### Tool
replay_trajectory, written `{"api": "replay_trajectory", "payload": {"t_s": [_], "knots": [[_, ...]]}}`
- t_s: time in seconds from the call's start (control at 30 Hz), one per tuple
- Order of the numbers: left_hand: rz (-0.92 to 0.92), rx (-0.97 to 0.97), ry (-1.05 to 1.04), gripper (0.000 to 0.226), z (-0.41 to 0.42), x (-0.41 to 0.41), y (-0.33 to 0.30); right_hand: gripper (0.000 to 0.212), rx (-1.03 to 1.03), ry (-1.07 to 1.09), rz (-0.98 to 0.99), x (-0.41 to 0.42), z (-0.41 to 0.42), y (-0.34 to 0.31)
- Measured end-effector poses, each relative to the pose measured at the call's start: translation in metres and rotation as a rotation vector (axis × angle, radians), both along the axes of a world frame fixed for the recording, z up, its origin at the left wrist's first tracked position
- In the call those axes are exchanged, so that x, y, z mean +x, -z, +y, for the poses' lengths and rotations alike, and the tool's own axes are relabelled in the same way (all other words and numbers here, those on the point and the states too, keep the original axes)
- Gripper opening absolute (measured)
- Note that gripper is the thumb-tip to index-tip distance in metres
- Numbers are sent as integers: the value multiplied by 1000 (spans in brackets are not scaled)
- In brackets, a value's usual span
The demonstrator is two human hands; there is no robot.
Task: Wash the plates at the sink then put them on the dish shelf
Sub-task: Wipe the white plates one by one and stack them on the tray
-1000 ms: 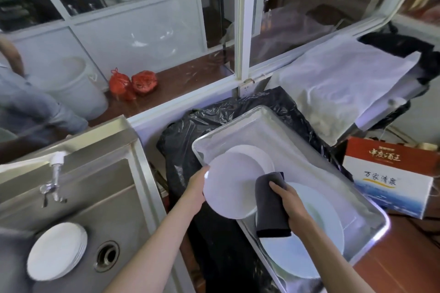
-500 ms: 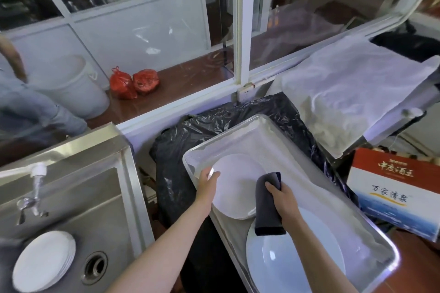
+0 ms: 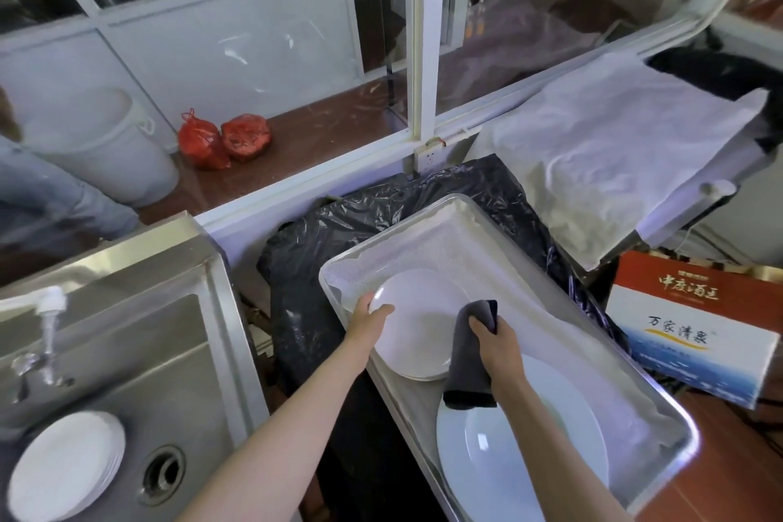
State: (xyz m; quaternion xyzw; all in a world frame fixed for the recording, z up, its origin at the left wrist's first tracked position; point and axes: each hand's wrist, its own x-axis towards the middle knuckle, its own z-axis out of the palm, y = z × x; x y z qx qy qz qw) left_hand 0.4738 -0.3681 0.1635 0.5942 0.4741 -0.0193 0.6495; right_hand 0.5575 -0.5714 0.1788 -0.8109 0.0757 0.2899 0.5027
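White china is the thing in hand: a small plate (image 3: 417, 322) lies on top of another in the far part of the metal tray (image 3: 661, 407), the landmark here. The left hand (image 3: 369, 320) holds the plate's left rim, thumb curled over the edge. The right hand (image 3: 498, 345) is clamped on a dark grey cloth (image 3: 468, 356) that hangs at the plate's near right edge. A larger plate (image 3: 521, 437) fills the tray's near end, just below the cloth. Left of the tray, across a black plastic bag (image 3: 305, 288), the steel sink (image 3: 127, 352) holds a stack of plates (image 3: 63, 466) by the drain.

Judging from this, the plate is being set down, with more left to wash. The risk is a wet rim slipping from a one-sided hold, so the plate drops and chips the one beneath. The dangling cloth could also catch a rim and drag it.
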Motion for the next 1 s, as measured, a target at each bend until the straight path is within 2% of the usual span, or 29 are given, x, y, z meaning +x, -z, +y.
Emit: {"api": "replay_trajectory", "payload": {"t_s": [0.13, 0.27, 0.33, 0.4, 0.47, 0.5, 0.6, 0.73, 0.8, 0.9, 1.0], "knots": [[-28, 89, 64, 62, -4, -26, -18, 18, 80, 102, 4, -16, 4, -16], [-124, 171, 77, 44, -4, -67, -39, 14, 271, 113, 90, -46, 24, -49], [-148, 5, 78, 39, 1, -88, -47, 9, 363, 48, 148, -69, 47, -62], [-145, -224, 42, 46, 11, -113, -54, 13, 427, -18, 150, -95, 76, -69], [-147, -290, 8, 50, 25, -143, -60, 18, 390, -100, 102, -124, 107, -67], [-148, -242, -10, 47, 33, -159, -62, 19, 345, -149, 80, -139, 120, -67], [-159, 67, -41, 40, 60, -212, -62, 26, 208, -274, -31, -184, 157, -65], [-148, 253, -124, 25, 93, -287, -59, 15, 170, -419, -164, -257, 207, -61], [-71, 372, -165, 31, 111, -327, -51, 9, 140, -505, -138, -295, 233, -55], [-19, 405, -254, 39, 141, -385, -36, 25, 191, -643, -2, -350, 270, -41], [22, 394, -301, 37, 169, -439, -22, 40, 195, -764, 90, -400, 301, -21]]}}
